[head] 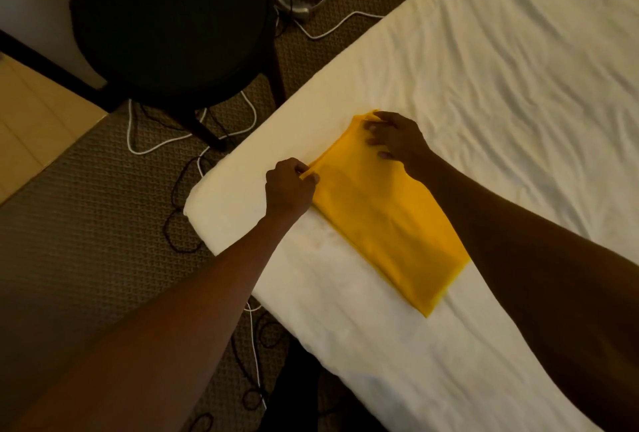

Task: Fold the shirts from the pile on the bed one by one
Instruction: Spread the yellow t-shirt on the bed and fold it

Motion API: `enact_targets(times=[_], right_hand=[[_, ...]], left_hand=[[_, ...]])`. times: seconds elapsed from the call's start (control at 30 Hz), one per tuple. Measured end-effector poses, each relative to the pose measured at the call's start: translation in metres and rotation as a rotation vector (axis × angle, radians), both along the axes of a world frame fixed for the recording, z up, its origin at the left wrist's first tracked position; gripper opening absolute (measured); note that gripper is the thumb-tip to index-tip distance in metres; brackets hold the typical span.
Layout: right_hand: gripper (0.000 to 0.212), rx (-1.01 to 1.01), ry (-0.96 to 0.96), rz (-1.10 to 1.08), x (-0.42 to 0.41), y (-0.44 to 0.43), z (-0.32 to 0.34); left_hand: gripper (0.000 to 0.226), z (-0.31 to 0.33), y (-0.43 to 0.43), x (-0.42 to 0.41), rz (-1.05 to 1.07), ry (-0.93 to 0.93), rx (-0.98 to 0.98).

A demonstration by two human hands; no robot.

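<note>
A yellow shirt [383,220], folded into a long smooth rectangle, lies near the corner of the bed [518,68], with wide rumpled white sheet free beyond it. The left hand [288,186] pinches the shirt's far-left corner by the mattress edge. The right hand [397,137] presses spread fingers flat on the far end.
</note>
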State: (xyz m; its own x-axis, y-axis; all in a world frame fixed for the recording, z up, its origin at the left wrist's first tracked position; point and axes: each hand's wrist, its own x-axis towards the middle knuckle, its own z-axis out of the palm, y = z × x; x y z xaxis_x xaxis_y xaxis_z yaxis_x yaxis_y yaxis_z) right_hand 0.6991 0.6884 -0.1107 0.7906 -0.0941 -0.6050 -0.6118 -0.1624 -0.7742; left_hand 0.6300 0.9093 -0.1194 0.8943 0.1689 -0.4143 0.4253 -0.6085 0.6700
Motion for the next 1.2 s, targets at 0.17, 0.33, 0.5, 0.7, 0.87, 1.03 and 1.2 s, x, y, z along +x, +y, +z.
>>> enact_targets(times=[0.17, 0.33, 0.5, 0.7, 0.87, 1.03, 1.2], right_hand=[[0.051, -0.262, -0.187, 0.082, -0.008, 0.006, -0.008], [0.053, -0.646, -0.324, 0.208, -0.015, 0.006, -0.017], [0.078, -0.718, 0.019, 0.334, 0.014, 0.002, -0.022], [0.055, -0.581, 0.048, 0.349, 0.034, -0.007, -0.014], [0.057, -0.474, -0.022, 0.331, 0.033, -0.023, 0.022], [0.053, -0.334, -0.165, 0.183, 0.025, -0.045, 0.093], [0.039, -0.274, -0.324, 0.132, 0.009, -0.063, 0.182]], left_hand=[[0.038, -0.001, -0.002, -0.003, -0.08, -0.065, 0.103], [0.052, -0.001, -0.006, 0.001, -0.157, 0.02, 0.164], [0.073, -0.001, -0.008, 0.026, -0.216, 0.255, 0.176], [0.063, 0.006, 0.001, 0.043, -0.051, 0.549, -0.407], [0.027, 0.038, 0.006, 0.044, -0.063, 0.545, -0.603], [0.018, 0.104, 0.005, 0.055, -0.076, 0.363, -0.654], [0.021, 0.2, -0.003, 0.042, -0.157, 0.148, -0.626]])
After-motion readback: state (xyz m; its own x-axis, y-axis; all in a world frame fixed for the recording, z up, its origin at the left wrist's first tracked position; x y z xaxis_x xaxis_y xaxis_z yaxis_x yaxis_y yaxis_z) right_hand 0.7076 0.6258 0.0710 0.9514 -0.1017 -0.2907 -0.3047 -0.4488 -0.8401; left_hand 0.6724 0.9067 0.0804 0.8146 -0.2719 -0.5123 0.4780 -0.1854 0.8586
